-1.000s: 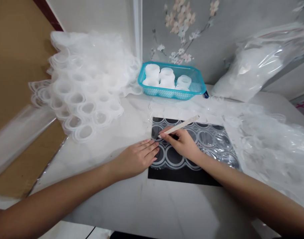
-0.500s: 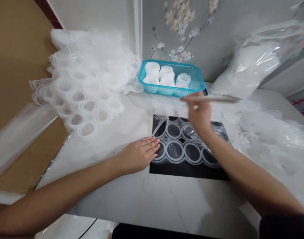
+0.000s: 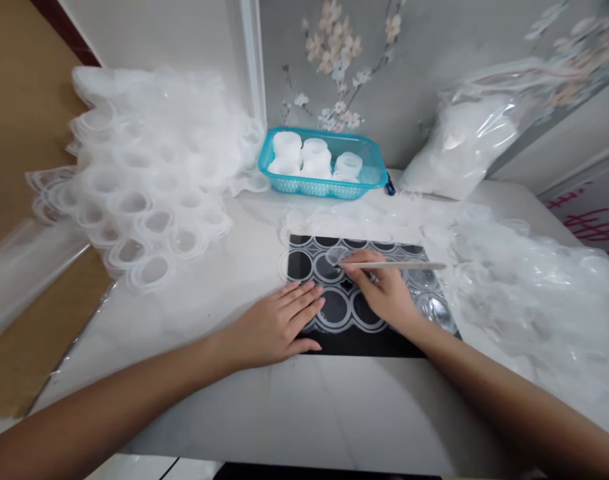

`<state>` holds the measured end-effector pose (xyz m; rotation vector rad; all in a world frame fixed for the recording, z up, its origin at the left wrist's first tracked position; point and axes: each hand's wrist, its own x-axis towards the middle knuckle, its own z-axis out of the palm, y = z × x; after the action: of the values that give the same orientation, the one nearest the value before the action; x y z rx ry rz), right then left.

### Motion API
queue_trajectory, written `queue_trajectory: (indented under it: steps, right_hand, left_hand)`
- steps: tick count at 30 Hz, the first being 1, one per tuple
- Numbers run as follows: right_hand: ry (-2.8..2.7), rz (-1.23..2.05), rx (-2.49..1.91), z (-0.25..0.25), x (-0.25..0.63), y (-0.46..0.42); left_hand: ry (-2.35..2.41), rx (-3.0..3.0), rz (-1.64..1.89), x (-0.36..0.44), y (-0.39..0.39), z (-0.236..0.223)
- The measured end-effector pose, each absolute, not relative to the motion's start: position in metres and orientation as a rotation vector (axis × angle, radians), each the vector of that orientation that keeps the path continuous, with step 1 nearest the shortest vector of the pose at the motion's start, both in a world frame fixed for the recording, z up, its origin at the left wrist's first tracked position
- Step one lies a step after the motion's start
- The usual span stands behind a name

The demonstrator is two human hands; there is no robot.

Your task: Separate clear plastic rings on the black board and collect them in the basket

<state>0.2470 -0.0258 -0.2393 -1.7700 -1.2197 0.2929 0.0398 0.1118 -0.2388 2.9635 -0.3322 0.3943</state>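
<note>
My left hand [image 3: 287, 323] lies flat, fingers stretched out, on the left part of a clear plastic sheet printed with pale rings [image 3: 334, 310]. Under that sheet is a black mat [image 3: 364, 345]. In my right hand [image 3: 387, 293], closed over the middle of the sheet, is a slim pale tool that looks like tweezers [image 3: 409, 266]. Its tip points left, at a small round of clear film [image 3: 337, 254] that stands up from one ring. Whether the tip grips the film is too small to tell.
A blue basket [image 3: 324, 189] holding stacked white rounds stands at the back. To the left is a tall heap of ring-cut plastic sheets [image 3: 154, 167], to the right more crumpled sheets [image 3: 529, 287]. A filled clear bag [image 3: 464, 147] leans by the wall.
My right hand has come from near the basket down to the sheet, bringing the tool's tip to a ring. My left hand remains on the sheet's left side, thumb now spread. The view has shifted slightly.
</note>
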Motion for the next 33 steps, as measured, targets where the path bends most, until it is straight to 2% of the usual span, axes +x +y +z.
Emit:
queue_trajectory:
  steps: [7, 14, 19, 26, 28, 30, 33]
  right_hand:
    - [-1.169, 0.505, -1.759, -0.246, 0.238, -0.023]
    - [-1.182, 0.488, -1.787, -0.247, 0.241, -0.024]
    - [-1.333, 0.304, -1.817, -0.248, 0.239, -0.028]
    - [-2.193, -0.227, -1.758, -0.241, 0.241, -0.036]
    - [-1.985, -0.245, -1.783, -0.235, 0.265, -0.021]
    - [-1.404, -0.325, -1.792, -0.228, 0.295, -0.005]
    - [-0.966, -0.32, -1.783, -0.217, 0.321, 0.0]
  left_hand:
    - [-0.332, 2.98, 0.209, 0.039, 0.113, -0.242]
    - [-0.318, 2.985, 0.174, 0.039, 0.113, -0.243]
    - [-0.298, 2.983, 0.129, 0.039, 0.113, -0.243]
    - [-0.316, 2.939, 0.131, 0.04, 0.113, -0.241]
    - [-0.307, 2.925, 0.111, 0.04, 0.113, -0.239]
    - [-0.28, 2.919, 0.087, 0.04, 0.113, -0.237]
    - [-0.247, 2.916, 0.105, 0.039, 0.115, -0.236]
